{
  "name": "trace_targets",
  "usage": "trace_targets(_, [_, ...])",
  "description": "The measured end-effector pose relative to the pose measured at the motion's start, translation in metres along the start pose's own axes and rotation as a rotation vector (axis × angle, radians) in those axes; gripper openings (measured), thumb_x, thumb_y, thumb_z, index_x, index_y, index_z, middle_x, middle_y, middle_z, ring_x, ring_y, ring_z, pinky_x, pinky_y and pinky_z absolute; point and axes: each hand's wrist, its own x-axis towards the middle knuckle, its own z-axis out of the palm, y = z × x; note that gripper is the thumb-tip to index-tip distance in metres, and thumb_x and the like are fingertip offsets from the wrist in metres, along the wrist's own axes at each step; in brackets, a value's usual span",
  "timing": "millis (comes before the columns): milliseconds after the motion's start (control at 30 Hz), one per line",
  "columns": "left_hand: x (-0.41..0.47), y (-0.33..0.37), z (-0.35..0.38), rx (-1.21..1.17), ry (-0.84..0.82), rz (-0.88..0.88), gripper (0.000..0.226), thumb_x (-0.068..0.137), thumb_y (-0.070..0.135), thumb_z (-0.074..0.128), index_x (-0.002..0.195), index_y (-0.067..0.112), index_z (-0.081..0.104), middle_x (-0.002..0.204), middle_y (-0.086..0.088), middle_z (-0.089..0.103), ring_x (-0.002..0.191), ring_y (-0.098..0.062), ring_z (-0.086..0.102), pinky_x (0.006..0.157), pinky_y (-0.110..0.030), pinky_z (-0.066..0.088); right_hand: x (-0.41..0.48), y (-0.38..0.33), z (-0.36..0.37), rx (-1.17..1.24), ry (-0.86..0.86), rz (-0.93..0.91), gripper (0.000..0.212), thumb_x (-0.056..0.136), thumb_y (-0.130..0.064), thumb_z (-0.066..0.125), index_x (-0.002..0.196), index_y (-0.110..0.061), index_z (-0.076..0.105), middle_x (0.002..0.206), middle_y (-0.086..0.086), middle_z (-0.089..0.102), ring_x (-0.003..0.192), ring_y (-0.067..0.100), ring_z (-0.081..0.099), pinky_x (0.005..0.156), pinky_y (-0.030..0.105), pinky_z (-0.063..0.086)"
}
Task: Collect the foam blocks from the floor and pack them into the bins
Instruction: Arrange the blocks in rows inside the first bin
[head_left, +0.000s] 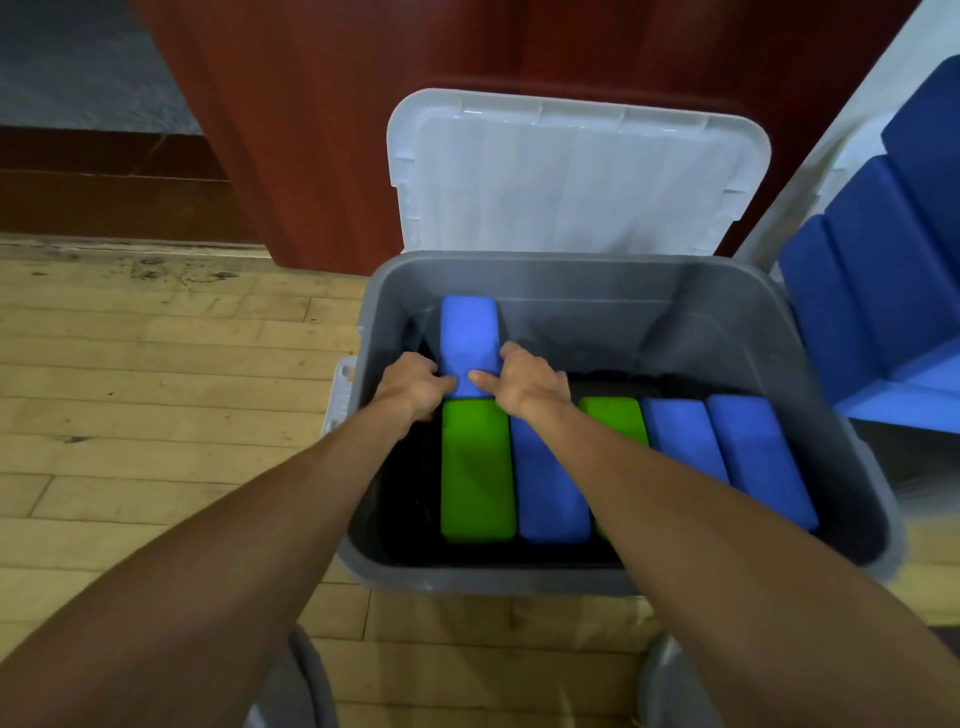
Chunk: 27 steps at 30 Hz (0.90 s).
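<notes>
A grey bin (587, 273) stands open on the wooden floor. Inside it, along the near side, foam blocks lie in a row: a green block (475, 467), a blue block (550, 488), a second green block (615, 418) partly hidden by my right forearm, and two more blue blocks (727, 452). Both hands are inside the bin and grip the near end of another blue block (467, 332) that lies in the far left part. My left hand (413, 387) holds its left side and my right hand (524, 382) holds its right side.
The bin's white lid (576, 171) leans upright behind it against a dark red wall. A stack of large blue foam pieces (883, 291) stands to the right. Rims of two grey containers (306, 675) show at the bottom edge. Wooden floor stretches to the left.
</notes>
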Motion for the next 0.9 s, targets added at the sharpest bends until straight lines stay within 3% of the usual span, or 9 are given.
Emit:
trace_targets(67, [-0.006, 0.006, -0.009, 0.059, 0.009, 0.025, 0.031, 0.077, 0.024, 0.078, 0.1, 0.005, 0.07, 0.101, -0.014, 0.071, 0.096, -0.029, 0.068, 0.088, -0.039, 0.055, -0.002, 0.003, -0.004, -0.004, -0.012, -0.004, 0.055, 0.091, -0.052, 0.053, 0.134, -0.017, 0.046, 0.136, 0.006, 0.054, 0.13, 0.027, 0.045, 0.11, 0.044, 0.027])
trace_targets(133, [-0.012, 0.014, -0.013, 0.138, 0.04, 0.082, 0.041, 0.074, 0.026, 0.081, 0.109, 0.009, 0.07, 0.107, -0.008, 0.07, 0.104, -0.025, 0.065, 0.093, -0.032, 0.051, -0.009, 0.007, -0.011, 0.004, 0.002, -0.028, 0.049, 0.092, -0.045, 0.057, 0.131, -0.016, 0.051, 0.135, 0.008, 0.055, 0.127, 0.029, 0.048, 0.107, 0.042, 0.036])
trace_targets(267, [-0.028, 0.046, -0.025, 0.065, 0.035, 0.21, 0.03, 0.082, 0.022, 0.072, 0.11, 0.013, 0.069, 0.112, -0.004, 0.069, 0.106, -0.019, 0.063, 0.094, -0.027, 0.046, -0.033, 0.013, -0.055, -0.057, 0.053, -0.102, 0.026, 0.089, -0.024, 0.058, 0.114, -0.014, 0.062, 0.125, 0.014, 0.061, 0.115, 0.033, 0.057, 0.095, 0.037, 0.048])
trace_targets(400, [-0.057, 0.109, -0.043, 0.012, -0.022, 0.36, 0.021, 0.088, 0.015, 0.064, 0.109, 0.012, 0.067, 0.104, -0.006, 0.067, 0.095, -0.02, 0.063, 0.075, -0.022, 0.049, -0.072, 0.015, -0.129, -0.142, 0.152, -0.193, 0.026, 0.09, -0.015, 0.052, 0.111, -0.013, 0.067, 0.122, 0.011, 0.064, 0.116, 0.03, 0.057, 0.099, 0.036, 0.047])
trace_targets(500, [-0.088, 0.163, -0.044, 0.011, -0.107, 0.445, 0.019, 0.087, 0.015, 0.061, 0.105, 0.017, 0.067, 0.103, -0.009, 0.069, 0.095, -0.027, 0.066, 0.088, -0.035, 0.054, -0.106, 0.027, -0.185, -0.136, 0.253, -0.229, 0.027, 0.092, -0.015, 0.049, 0.113, -0.011, 0.065, 0.12, 0.01, 0.065, 0.114, 0.029, 0.057, 0.097, 0.035, 0.046])
trace_targets(567, [-0.111, 0.201, -0.037, 0.041, -0.14, 0.516, 0.021, 0.086, 0.017, 0.059, 0.106, 0.019, 0.067, 0.103, -0.008, 0.069, 0.097, -0.027, 0.067, 0.091, -0.036, 0.052, -0.128, 0.039, -0.22, -0.087, 0.342, -0.216, 0.03, 0.091, -0.012, 0.049, 0.117, -0.01, 0.063, 0.12, 0.009, 0.065, 0.112, 0.027, 0.058, 0.097, 0.032, 0.046])
trace_targets(667, [-0.143, 0.254, -0.018, 0.056, -0.189, 0.612, 0.021, 0.088, 0.018, 0.057, 0.108, 0.019, 0.065, 0.107, -0.006, 0.068, 0.096, -0.024, 0.068, 0.083, -0.03, 0.049, -0.148, 0.063, -0.266, 0.018, 0.54, -0.194, 0.031, 0.089, -0.01, 0.053, 0.118, -0.01, 0.063, 0.117, 0.01, 0.065, 0.109, 0.026, 0.059, 0.096, 0.032, 0.044])
trace_targets(767, [-0.168, 0.296, 0.011, 0.065, -0.216, 0.684, 0.019, 0.09, 0.023, 0.057, 0.108, 0.022, 0.063, 0.113, -0.005, 0.066, 0.099, -0.021, 0.065, 0.091, -0.03, 0.046, -0.165, 0.095, -0.297, 0.124, 0.813, -0.136, 0.029, 0.088, -0.011, 0.054, 0.115, -0.006, 0.064, 0.112, 0.016, 0.065, 0.108, 0.032, 0.057, 0.095, 0.037, 0.042])
trace_targets(900, [-0.19, 0.333, 0.054, 0.055, -0.26, 0.76, 0.036, 0.093, 0.029, 0.055, 0.128, 0.02, 0.053, 0.124, -0.005, 0.058, 0.112, -0.019, 0.056, 0.094, -0.028, 0.041, -0.18, 0.135, -0.309, 0.185, 1.268, -0.033, 0.034, 0.086, -0.012, 0.055, 0.118, -0.001, 0.059, 0.111, 0.02, 0.059, 0.104, 0.038, 0.053, 0.09, 0.037, 0.034])
